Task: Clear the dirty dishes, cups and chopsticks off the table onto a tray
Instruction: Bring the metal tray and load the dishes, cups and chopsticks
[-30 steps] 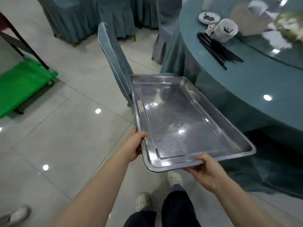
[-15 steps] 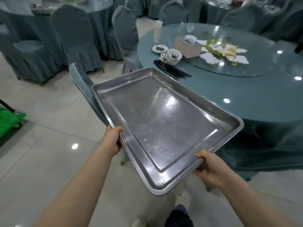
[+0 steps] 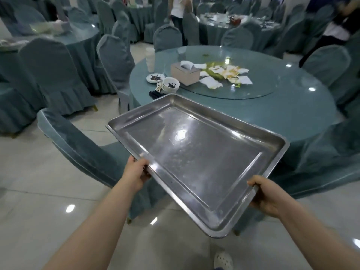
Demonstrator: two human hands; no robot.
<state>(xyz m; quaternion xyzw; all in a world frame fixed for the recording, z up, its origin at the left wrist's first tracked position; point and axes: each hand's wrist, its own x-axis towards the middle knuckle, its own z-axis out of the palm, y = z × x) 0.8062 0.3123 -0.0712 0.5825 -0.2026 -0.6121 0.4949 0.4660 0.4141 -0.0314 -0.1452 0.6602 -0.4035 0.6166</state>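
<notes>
I carry an empty steel tray point(image 3: 194, 152) in both hands, tilted, above a chair and the near edge of a round table point(image 3: 292, 114). My left hand point(image 3: 136, 172) grips its left rim and my right hand point(image 3: 266, 195) grips the near right rim. On the table beyond the tray's far corner stand a stack of dirty white bowls point(image 3: 170, 84), a soiled small plate point(image 3: 155, 77), white spoons point(image 3: 159, 87) and the ends of black chopsticks point(image 3: 154, 93), mostly hidden by the tray. A stack of white cups point(image 3: 150, 60) stands behind them.
A glass turntable point(image 3: 253, 90) carries a tissue box point(image 3: 185, 73) and soiled napkins point(image 3: 224, 75). Covered chairs point(image 3: 81, 151) ring the table, one right under the tray. More tables and standing people point(image 3: 178, 8) fill the back of the hall. The floor is pale tile.
My view has swung up from the floor to the table. The tray has come forward and turned toward the table, still held in both hands; it now hides most of the chopsticks.
</notes>
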